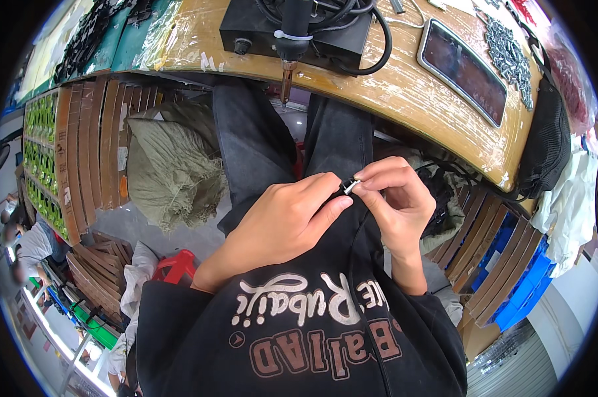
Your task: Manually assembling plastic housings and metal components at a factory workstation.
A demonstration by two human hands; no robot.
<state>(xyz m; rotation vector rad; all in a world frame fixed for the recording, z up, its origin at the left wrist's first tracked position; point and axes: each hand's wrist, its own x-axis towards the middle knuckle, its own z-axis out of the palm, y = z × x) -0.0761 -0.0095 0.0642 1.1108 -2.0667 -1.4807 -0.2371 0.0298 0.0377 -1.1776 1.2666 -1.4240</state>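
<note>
Both my hands meet above my lap, below the front edge of the table. Between thumb and forefinger, my left hand [287, 215] pinches a small black part [344, 187], which its fingers partly cover. My right hand [399, 202] grips a small shiny metal piece [353, 184] by its fingertips, right up against the black part. Whether the two pieces are joined I cannot tell. A thin black cord [356, 264] runs from just below my hands down over my black top.
On the wooden table [391, 99] stands a black box [229, 30] with cables and a copper-tipped tool [287, 79] jutting past the edge. A phone [463, 71] and a heap of small metal parts [508, 56] lie to the right. Stacked cartons [90, 145] and a sack [173, 162] sit left.
</note>
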